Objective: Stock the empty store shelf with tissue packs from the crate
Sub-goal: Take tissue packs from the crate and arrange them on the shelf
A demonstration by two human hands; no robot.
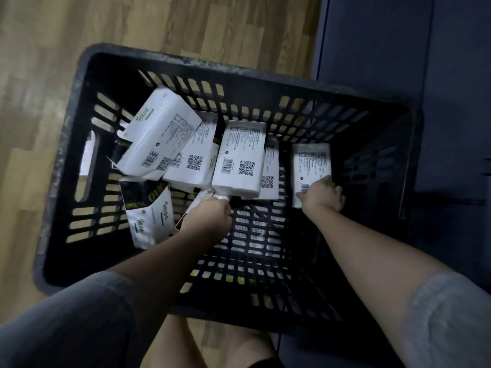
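Note:
A black slatted plastic crate stands on the floor below me, with several white tissue packs lying in it. My left hand reaches down into the crate and grips the near end of a middle pack that shows a barcode and a QR code. My right hand grips the near end of a separate pack lying alone toward the crate's right side. Other packs lie tilted at the left, one on top of the pile and one with a black band by the left wall.
The crate sits on a wood-pattern floor. A dark blue-grey panel or cabinet rises at the right, close to the crate's right wall. My knee shows below the crate's near edge. The near half of the crate's bottom holds no packs.

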